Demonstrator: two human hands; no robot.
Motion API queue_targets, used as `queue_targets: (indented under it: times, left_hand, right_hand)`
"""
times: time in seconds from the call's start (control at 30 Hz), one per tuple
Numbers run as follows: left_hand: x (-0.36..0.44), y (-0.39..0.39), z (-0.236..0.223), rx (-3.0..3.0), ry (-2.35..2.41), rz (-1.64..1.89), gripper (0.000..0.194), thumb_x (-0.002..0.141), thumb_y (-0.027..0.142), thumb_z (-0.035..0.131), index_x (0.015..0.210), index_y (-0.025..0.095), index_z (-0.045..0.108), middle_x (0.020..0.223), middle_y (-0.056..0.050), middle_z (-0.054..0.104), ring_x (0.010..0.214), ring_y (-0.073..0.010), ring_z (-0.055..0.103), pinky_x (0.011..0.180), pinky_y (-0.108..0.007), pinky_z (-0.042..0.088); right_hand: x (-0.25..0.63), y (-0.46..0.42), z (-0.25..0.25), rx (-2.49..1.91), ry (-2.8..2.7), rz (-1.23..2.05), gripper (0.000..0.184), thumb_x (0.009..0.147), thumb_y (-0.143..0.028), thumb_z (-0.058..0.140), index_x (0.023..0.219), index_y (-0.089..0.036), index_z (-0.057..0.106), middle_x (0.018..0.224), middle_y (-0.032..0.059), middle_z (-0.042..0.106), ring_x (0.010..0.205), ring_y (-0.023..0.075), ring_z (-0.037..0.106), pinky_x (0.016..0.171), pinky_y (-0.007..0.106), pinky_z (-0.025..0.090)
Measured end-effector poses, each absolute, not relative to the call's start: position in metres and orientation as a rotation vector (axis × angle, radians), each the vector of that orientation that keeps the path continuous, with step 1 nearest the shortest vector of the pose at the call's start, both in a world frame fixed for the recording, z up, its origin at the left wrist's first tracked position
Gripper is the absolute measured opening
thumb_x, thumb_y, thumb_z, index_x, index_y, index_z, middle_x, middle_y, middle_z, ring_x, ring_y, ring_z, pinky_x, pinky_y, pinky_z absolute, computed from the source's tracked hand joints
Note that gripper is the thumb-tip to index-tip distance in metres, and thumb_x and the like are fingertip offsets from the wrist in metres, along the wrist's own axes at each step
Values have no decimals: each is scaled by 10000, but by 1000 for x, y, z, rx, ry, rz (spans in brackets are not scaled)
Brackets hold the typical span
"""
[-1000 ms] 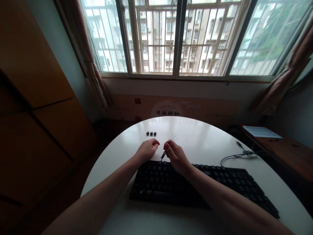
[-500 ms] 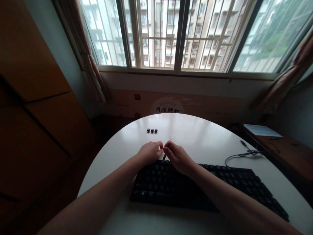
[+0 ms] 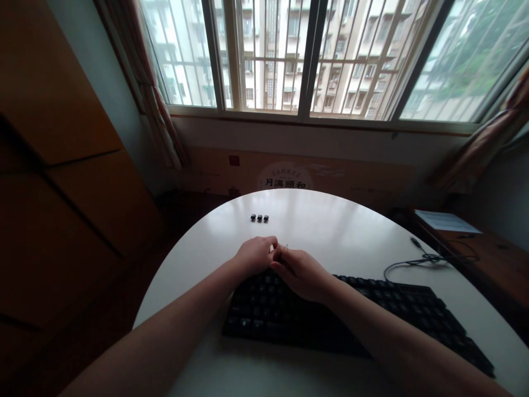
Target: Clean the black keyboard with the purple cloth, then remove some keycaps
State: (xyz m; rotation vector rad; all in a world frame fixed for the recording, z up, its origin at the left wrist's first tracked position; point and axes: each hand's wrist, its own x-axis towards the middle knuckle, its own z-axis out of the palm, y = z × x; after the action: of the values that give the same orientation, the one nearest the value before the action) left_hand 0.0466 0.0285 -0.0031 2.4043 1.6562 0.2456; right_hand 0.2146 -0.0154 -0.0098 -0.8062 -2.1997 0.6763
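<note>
Above the far edge of a black keyboard [image 3: 256,309], my two hands meet with their fingers close together. In my right hand [image 3: 303,273] is a wire keycap puller [image 3: 284,251]; its thin wire ends show over the fingers, and its handle is mostly covered. My left hand [image 3: 255,256] is closed, its fingertips at the puller; whatever they pinch is hidden. Three small black keycaps [image 3: 259,218] sit in a row on the table, beyond my left hand. My forearms cover part of the keyboard.
The white round table [image 3: 198,251] carries the keyboard, whose coiled cable [image 3: 430,258] lies at the right. A wooden cabinet [image 3: 82,209] stands to the left. On a brown surface at the right rests a sheet of paper [image 3: 446,220]. Barred windows are ahead.
The right hand has turned and drawn in against the left, so the wires that stuck up are now lower, between the fingers. The view has shifted slightly; the keycaps stay put.
</note>
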Motion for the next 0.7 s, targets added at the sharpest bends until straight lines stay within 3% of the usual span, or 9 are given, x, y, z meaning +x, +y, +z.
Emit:
queue_targets:
  times: [0.37,0.53,0.7]
  left_hand:
    - [47,29,-5,2411,1664,256,190,817,340,573,950,252,675,891,-46,721,817,-248,656,647,-293,440]
    - [48,28,-5,2401,1665,274,186,868,343,526,928,248,675,839,-37,715,776,-224,647,629,-284,423]
    - [45,31,-5,2389,1570,427,258,903,351,472,823,208,671,768,-35,690,727,-199,617,631,-279,413]
  right_hand:
    - [216,-10,-19,-839,-2027,666,209,990,-360,404,914,-214,533,794,29,632,689,179,573,665,295,421]
    - [215,-8,-20,-929,-1733,726,306,1010,-452,323,865,-218,458,563,-46,468,490,134,443,515,255,356]
    - [214,-10,-19,-863,-1810,613,243,1005,-406,365,889,-215,462,648,-32,469,541,128,438,550,261,360]
